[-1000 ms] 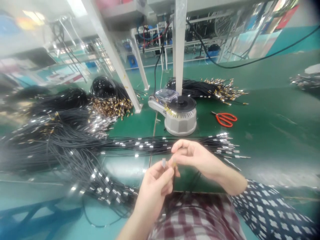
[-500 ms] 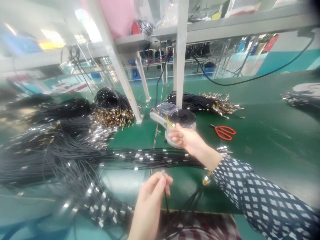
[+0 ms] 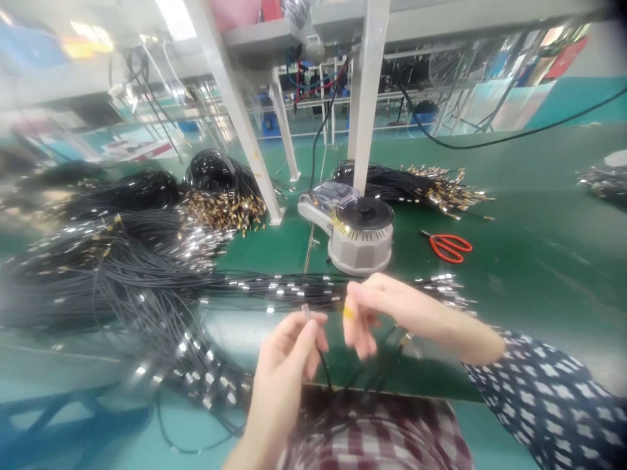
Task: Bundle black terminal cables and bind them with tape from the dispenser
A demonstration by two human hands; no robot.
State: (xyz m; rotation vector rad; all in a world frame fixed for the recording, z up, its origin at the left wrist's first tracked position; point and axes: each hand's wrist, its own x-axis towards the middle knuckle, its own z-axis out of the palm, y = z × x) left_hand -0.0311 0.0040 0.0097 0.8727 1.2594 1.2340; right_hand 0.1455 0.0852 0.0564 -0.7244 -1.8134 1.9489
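My left hand (image 3: pixel 287 362) pinches a black cable (image 3: pixel 324 371) close to its end, and the silvery connector (image 3: pixel 306 312) sticks up past the thumb and forefinger. To its right, my right hand (image 3: pixel 375 310) holds a small piece of yellow tape (image 3: pixel 348 313) at the fingertips, a short gap away from the connector. Behind the hands stands a round grey tape dispenser (image 3: pixel 360 245) with a black disc on top. A bundle of black cables (image 3: pixel 274 287) with silvery bands runs across the bench just beyond my fingers. More cables lie over my lap.
Red-handled scissors (image 3: pixel 448 247) lie right of the dispenser on the green bench (image 3: pixel 529 261). Heaps of black cables (image 3: pixel 142 228) with brass-coloured ends cover the left side, and another cable bundle (image 3: pixel 416 186) lies behind. White shelf posts (image 3: pixel 371 98) rise from the bench.
My right hand has come back from the dispenser toward my left hand, with yellow tape now showing at its fingertips. The left hand still pinches the cable. The view has tilted slightly downward.
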